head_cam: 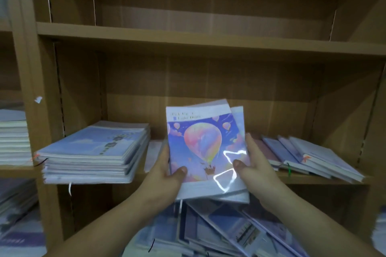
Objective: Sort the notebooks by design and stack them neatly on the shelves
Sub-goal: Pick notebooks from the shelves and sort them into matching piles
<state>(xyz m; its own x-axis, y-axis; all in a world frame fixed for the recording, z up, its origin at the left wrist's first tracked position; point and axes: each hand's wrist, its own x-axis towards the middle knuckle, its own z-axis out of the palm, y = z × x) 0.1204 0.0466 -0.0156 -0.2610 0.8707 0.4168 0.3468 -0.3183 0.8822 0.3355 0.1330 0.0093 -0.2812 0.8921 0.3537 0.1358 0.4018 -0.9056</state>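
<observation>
I hold a small pile of plastic-wrapped notebooks [205,148] in front of the middle shelf; the top cover shows a pastel hot-air balloon on purple sky. My left hand [165,175] grips its left edge, thumb on the cover. My right hand [253,165] grips the right edge, thumb also on top. The notebooks in the pile are slightly fanned at the far end. A neat stack of pale blue notebooks [94,152] lies on the shelf [313,179] to the left. A slanted row of purple-white notebooks [309,156] leans at the right.
A loose heap of mixed notebooks [219,231] lies below my hands. The upper shelf [188,37] holds nothing visible. The left bay has more stacks [14,137], and a white stack edge [380,236] shows at the lower right.
</observation>
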